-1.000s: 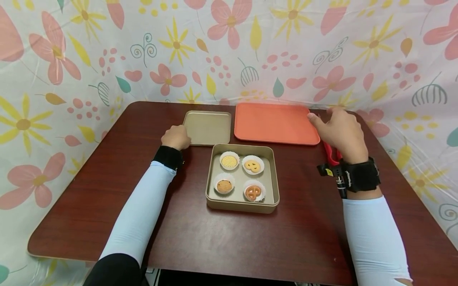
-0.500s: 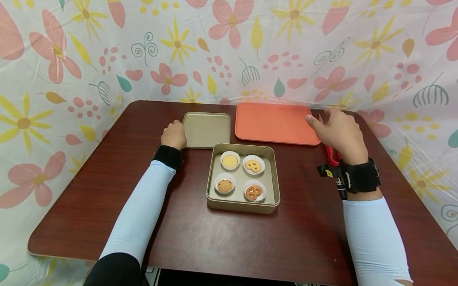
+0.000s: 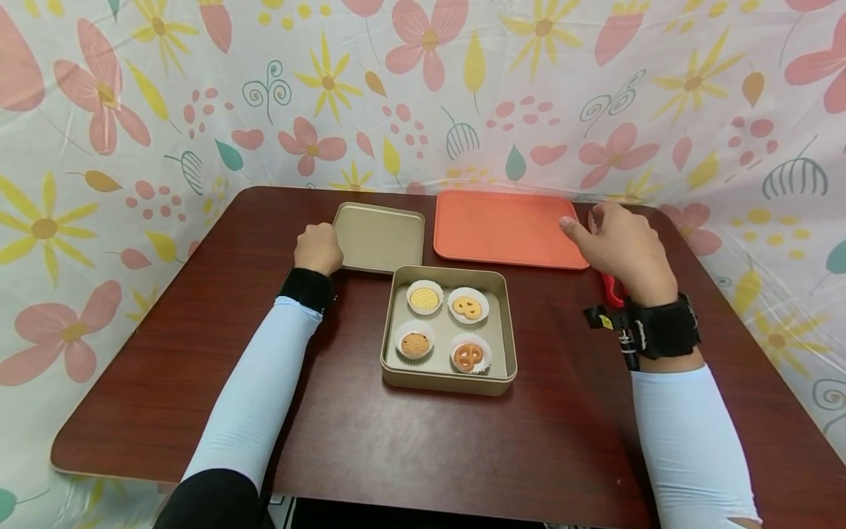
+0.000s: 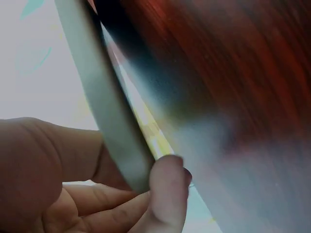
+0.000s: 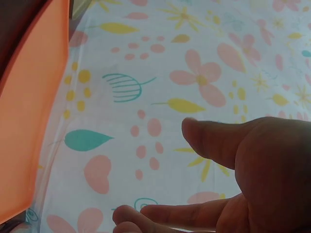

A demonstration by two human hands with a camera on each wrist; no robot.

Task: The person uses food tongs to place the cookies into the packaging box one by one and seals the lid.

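Observation:
A gold tin lid (image 3: 380,236) lies at the back of the table, slightly turned. My left hand (image 3: 319,248) is at its left edge. The left wrist view shows the lid's rim (image 4: 108,107) pinched between thumb and fingers, angled above the wood. In front stands the open gold tin (image 3: 449,383), holding several biscuits in white paper cups, among them a pretzel-shaped one (image 3: 468,356). My right hand (image 3: 624,246) hovers by the right end of an orange tray (image 3: 509,229). Its thumb and fingers are spread apart with nothing between them in the right wrist view.
A red-handled object (image 3: 612,291) lies partly hidden under my right hand. The dark wooden table (image 3: 529,455) meets a flower-printed cloth (image 3: 423,110) along its back and sides.
The lid has shifted a little left and turned, its left side now looking higher, as my left hand moved slightly left with it. My right hand has drifted slightly left.

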